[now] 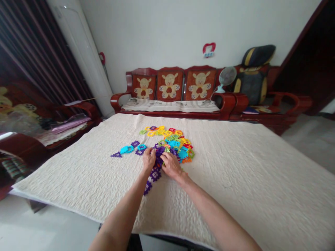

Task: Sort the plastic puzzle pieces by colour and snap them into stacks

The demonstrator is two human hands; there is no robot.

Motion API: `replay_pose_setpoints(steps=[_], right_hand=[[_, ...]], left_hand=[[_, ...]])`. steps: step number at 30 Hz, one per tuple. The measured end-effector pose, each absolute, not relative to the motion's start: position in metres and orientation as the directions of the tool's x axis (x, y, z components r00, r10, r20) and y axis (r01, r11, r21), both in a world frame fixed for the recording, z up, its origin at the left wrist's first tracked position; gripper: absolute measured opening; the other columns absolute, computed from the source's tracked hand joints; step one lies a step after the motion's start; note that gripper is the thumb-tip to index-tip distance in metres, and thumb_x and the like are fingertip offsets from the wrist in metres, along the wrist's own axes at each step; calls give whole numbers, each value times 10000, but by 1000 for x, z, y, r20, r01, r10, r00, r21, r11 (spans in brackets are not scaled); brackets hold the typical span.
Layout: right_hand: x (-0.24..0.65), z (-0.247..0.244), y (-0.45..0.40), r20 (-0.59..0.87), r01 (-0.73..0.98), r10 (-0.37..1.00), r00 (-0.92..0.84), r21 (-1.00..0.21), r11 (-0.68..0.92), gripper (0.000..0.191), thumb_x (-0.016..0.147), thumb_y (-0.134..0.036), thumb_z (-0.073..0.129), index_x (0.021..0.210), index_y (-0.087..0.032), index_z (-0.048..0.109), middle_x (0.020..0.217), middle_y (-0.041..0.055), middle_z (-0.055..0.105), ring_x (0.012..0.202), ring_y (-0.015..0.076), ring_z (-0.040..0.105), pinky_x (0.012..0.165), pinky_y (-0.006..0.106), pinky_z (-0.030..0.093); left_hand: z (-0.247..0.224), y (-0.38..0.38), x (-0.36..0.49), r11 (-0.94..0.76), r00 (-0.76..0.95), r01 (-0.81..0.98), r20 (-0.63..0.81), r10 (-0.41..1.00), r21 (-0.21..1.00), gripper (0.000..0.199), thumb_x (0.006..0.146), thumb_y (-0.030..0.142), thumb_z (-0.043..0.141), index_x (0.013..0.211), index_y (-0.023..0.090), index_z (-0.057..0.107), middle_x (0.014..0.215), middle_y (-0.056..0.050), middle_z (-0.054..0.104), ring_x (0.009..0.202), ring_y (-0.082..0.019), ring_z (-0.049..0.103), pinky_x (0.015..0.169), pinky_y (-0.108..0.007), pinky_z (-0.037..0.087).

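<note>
Colourful notched plastic building pieces lie in a loose heap on the cloth-covered table (222,195). My left hand (149,158) is at the heap's left side, its fingers curled on purple building pieces (159,153). From the right, my right hand (170,164) closes its fingers on the same purple cluster. Below the hands, a purple square piece (156,175) and another purple piece (148,187) trail toward the near edge. Blue pieces (184,153) lie just right of my right hand. The fingertips partly cover the pieces they touch.
Yellow pieces (159,130) spread behind the hands, and a light-blue piece (127,149) lies to the left beside a purple triangle (116,154). Past the table stands a wooden sofa (172,114) with bear cushions. A small fan (227,76) is at its right end.
</note>
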State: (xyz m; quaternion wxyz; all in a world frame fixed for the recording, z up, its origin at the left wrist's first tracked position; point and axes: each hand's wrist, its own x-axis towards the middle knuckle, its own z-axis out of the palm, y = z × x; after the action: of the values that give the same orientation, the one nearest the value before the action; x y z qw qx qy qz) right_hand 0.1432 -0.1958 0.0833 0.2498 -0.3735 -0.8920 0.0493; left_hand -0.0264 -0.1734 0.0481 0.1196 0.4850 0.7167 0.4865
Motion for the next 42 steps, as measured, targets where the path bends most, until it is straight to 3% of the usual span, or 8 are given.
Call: replay_pose_setpoints(steps=[7, 10, 15, 18, 21, 28, 36, 42], right_hand=[[185, 84, -167, 572, 639, 697, -433, -351, 685, 306, 867, -186, 550, 1157, -165, 644, 1197, 143, 642, 1155, 267, 576, 1018, 431, 481], [207, 79, -157, 699, 632, 678, -226, -425, 648, 334, 915, -299, 501, 1191, -153, 619, 1211, 168, 631, 1164, 280, 573, 1024, 471, 475], [259, 56, -145, 696, 714, 717, -36, -484, 506, 345, 901, -356, 454, 1120, -156, 631, 1107, 165, 684, 1060, 277, 614, 971, 461, 484], [288, 40, -143, 638, 807, 769, 26, -468, 361, 337, 869, -362, 464, 1058, -151, 647, 1057, 164, 701, 1008, 283, 627, 939, 443, 482], [299, 30, -145, 573, 854, 817, 63, -455, 254, 373, 874, -389, 443, 1045, -140, 661, 1014, 163, 709, 969, 279, 632, 901, 422, 481], [292, 32, -151, 550, 886, 834, 46, -408, 220, 376, 917, -389, 415, 1019, -155, 691, 1098, 149, 710, 1014, 259, 620, 908, 397, 450], [288, 37, -156, 544, 894, 838, 47, -397, 208, 347, 928, -381, 423, 998, -167, 687, 1128, 127, 700, 1030, 249, 603, 906, 388, 418], [286, 37, -158, 529, 901, 846, 63, -394, 180, 318, 922, -369, 436, 1002, -178, 677, 1148, 127, 690, 1041, 251, 589, 889, 395, 406]], left_hand=[[65, -143, 21, -145, -298, 552, 356, 886, 821, 366, 938, 313, 443, 1157, 167, 697, 1161, -106, 726, 1108, -229, 654, 1003, -380, 503], [75, -142, 3, -168, -270, 622, 410, 871, 765, 336, 935, 303, 475, 1160, 202, 703, 1231, -89, 707, 1158, -217, 639, 1042, -364, 480], [90, -161, -106, 141, -514, 712, 374, 772, 688, 330, 915, 276, 476, 1129, 182, 708, 1240, -121, 697, 1213, -264, 603, 1075, -415, 431], [87, -178, -179, 483, -744, 619, 267, 612, 619, 373, 926, 325, 449, 1163, 177, 696, 1280, -151, 669, 1252, -304, 568, 1069, -449, 407], [76, -187, -221, 597, -770, 582, 136, 624, 552, 382, 922, 394, 454, 1128, 199, 710, 1277, -160, 670, 1239, -343, 562, 1020, -486, 421], [66, -158, -194, 430, -575, 743, 162, 802, 513, 429, 954, 425, 382, 1143, 214, 704, 1317, -131, 662, 1259, -299, 533, 1046, -459, 386], [64, -114, -137, 118, -333, 713, 186, 925, 691, 401, 934, 428, 456, 1129, 235, 748, 1205, -47, 731, 1165, -234, 633, 1009, -331, 466], [65, -104, -81, -29, -253, 636, 244, 936, 771, 392, 936, 431, 458, 994, 207, 776, 1042, -52, 760, 1056, -239, 672, 959, -348, 513]])
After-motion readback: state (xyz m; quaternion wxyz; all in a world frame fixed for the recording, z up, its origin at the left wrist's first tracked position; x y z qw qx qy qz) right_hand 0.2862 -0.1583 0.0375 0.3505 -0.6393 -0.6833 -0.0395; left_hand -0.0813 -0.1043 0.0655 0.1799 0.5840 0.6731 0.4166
